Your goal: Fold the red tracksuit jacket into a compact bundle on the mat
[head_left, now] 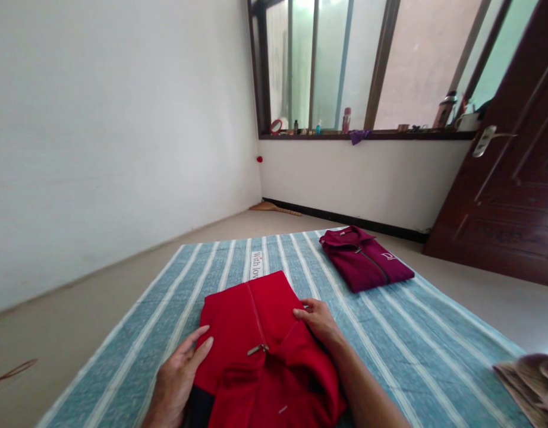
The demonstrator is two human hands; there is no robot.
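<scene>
A folded red zip-up jacket (260,315) lies right in front of me on the striped cloth, its collar towards me. Its metal zipper pull (257,349) rests near the collar, and a dark patch shows at the lower left. My left hand (178,371) holds the jacket's left edge, with the thumb on top. On the opposite edge, my right hand (318,321) grips the fabric between thumb and fingers; some of its fingertips are hidden. Farther off to the right lies a folded maroon zip-up jacket (365,258), touched by neither hand.
The blue-and-white striped cloth (153,309) covers the surface under both jackets. A brown patterned fabric (530,383) sits at the right edge. Beyond are a broom (274,207) on the floor, a windowsill (309,137) with bottles, and a dark red door (501,196).
</scene>
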